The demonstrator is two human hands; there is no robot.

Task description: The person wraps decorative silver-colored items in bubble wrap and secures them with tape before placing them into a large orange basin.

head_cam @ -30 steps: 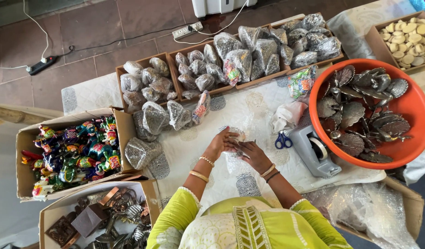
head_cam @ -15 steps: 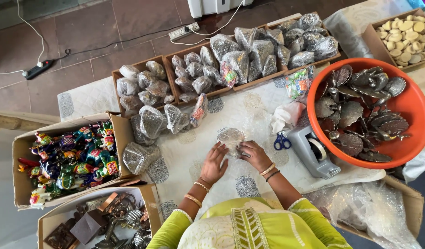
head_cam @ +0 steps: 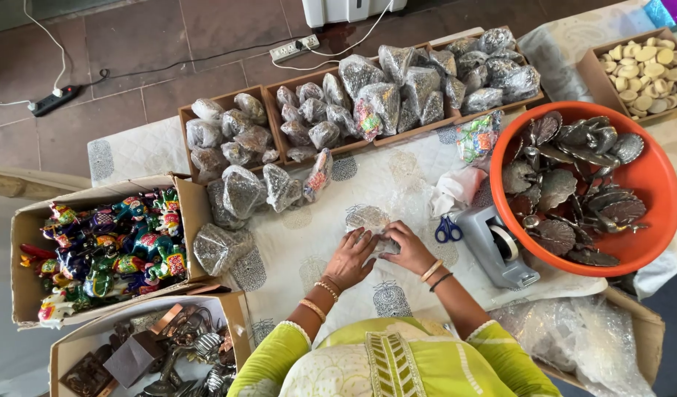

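Note:
My left hand [head_cam: 351, 257] and my right hand [head_cam: 407, 246] rest on the white printed cloth [head_cam: 294, 242], both pressing on a small item wrapped in clear bubble wrap [head_cam: 368, 219]. The fingers of both hands curl over its near edge. Blue-handled scissors [head_cam: 448, 230] and a grey tape dispenser [head_cam: 496, 246] lie just right of my right hand. An orange tub [head_cam: 650, 176] of dark metal shell-shaped dishes stands further right.
Wooden trays [head_cam: 279, 88] of bubble-wrapped pieces line the far side, with several loose wrapped pieces [head_cam: 243, 192] nearer. Cardboard boxes at left hold colourful painted figurines [head_cam: 110, 246] and metal items [head_cam: 155, 360]. A box of pale discs [head_cam: 643, 66] sits at the far right. Bubble wrap [head_cam: 588, 342] fills a box at lower right.
My hands spread apart over the wrapped item half a second ago, then came back together on it. The item stays at the same spot on the cloth.

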